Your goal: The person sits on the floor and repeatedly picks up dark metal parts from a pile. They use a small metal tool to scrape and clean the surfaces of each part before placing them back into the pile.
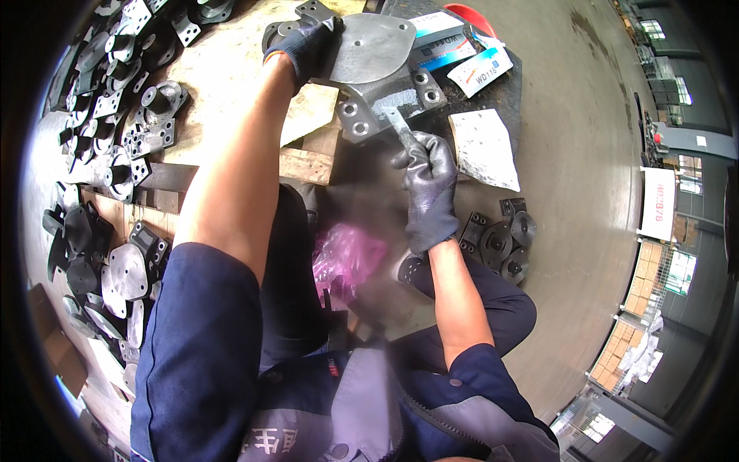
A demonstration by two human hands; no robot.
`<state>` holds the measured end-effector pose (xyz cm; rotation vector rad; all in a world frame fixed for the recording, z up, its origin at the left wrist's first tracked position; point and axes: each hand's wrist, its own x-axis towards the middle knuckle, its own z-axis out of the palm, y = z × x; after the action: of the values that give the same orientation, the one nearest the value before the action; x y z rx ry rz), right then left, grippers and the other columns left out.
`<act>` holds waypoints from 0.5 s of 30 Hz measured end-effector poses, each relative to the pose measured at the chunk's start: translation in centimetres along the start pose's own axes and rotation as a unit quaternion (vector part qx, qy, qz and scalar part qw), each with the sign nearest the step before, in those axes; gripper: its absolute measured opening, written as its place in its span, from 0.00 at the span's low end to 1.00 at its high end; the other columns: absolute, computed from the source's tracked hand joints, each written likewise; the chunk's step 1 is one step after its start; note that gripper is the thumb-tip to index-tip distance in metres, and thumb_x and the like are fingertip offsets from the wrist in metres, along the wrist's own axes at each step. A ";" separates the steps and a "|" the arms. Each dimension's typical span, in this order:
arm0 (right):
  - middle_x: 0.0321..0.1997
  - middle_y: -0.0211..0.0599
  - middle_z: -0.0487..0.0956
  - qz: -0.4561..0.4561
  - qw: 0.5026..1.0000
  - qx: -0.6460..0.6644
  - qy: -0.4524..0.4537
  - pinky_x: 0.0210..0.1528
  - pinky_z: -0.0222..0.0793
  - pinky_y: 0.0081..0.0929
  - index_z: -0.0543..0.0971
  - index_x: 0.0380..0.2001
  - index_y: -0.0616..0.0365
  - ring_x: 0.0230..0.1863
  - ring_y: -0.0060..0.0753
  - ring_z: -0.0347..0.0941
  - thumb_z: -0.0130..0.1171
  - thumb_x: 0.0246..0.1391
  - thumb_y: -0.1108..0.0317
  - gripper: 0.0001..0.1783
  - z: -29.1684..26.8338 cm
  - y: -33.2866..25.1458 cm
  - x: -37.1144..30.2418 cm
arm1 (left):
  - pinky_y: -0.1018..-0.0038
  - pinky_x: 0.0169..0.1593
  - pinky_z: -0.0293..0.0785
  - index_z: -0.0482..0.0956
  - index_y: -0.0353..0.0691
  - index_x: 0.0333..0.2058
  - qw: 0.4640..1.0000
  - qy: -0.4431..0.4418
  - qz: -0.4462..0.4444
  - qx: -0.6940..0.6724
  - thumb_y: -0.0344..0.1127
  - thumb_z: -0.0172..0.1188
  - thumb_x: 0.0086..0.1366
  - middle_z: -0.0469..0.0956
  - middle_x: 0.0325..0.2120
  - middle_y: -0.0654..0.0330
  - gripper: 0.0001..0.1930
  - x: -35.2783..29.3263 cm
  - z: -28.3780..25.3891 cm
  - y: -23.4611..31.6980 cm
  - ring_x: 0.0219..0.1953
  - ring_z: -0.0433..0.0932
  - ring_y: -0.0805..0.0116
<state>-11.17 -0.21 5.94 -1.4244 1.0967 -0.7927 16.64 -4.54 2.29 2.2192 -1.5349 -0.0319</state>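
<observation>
My left hand (308, 52), in a black glove, is closed at the left edge of a grey metal bracket (371, 48). The bracket has a rounded plate on top and a block-like base with bolt holes nearer to me. In my right hand (431, 183), also gloved, is a narrow flat scraper (401, 129). Its far end rests against the base's face, where a pale grey smear (399, 100) shows. The fingers of my left hand are partly hidden behind its back.
Many metal brackets (158, 104) cover the wooden pallet on the left; others (127, 269) lie lower down. Small boxes (481, 71), a red bowl (471, 17) and a stained white sheet (485, 146) sit right of the bracket. Pink plastic (348, 258) and more brackets (499, 240) are near my legs.
</observation>
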 end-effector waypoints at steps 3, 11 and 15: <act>0.26 0.30 0.73 -0.010 1.000 0.004 -0.016 0.30 0.68 0.17 0.71 0.40 0.63 0.24 0.18 0.70 0.47 0.59 0.78 0.07 0.2 0.2 0.3 | 0.65 0.42 0.69 0.74 0.40 0.36 0.998 -0.056 -0.025 0.018 0.52 0.44 0.65 0.77 0.33 0.52 0.20 0.3 -0.9 0.4 0.35 0.74 0.57; 0.25 0.27 0.71 -0.010 0.999 0.025 0.017 0.29 0.67 0.17 0.72 0.39 0.63 0.23 0.17 0.69 0.48 0.57 0.79 0.07 0.6 0.4 1.0 | 0.60 0.39 0.68 0.76 0.37 0.31 0.995 -0.009 -0.039 -0.089 0.49 0.33 0.71 0.77 0.23 0.46 0.25 0.2 0.4 -0.2 0.30 0.76 0.49; 0.24 0.27 0.71 0.042 0.996 0.072 0.036 0.28 0.67 0.18 0.72 0.38 0.63 0.23 0.17 0.68 0.49 0.58 0.78 0.05 0.6 0.0 1.4 | 0.59 0.40 0.68 0.76 0.38 0.32 1.000 0.002 0.004 -0.009 0.47 0.34 0.71 0.77 0.25 0.46 0.23 0.3 0.4 -0.3 0.30 0.77 0.49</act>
<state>-10.14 -1.28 5.67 -1.2293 1.1243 -0.8512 16.93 -4.88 1.93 2.1968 -1.5363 -0.0389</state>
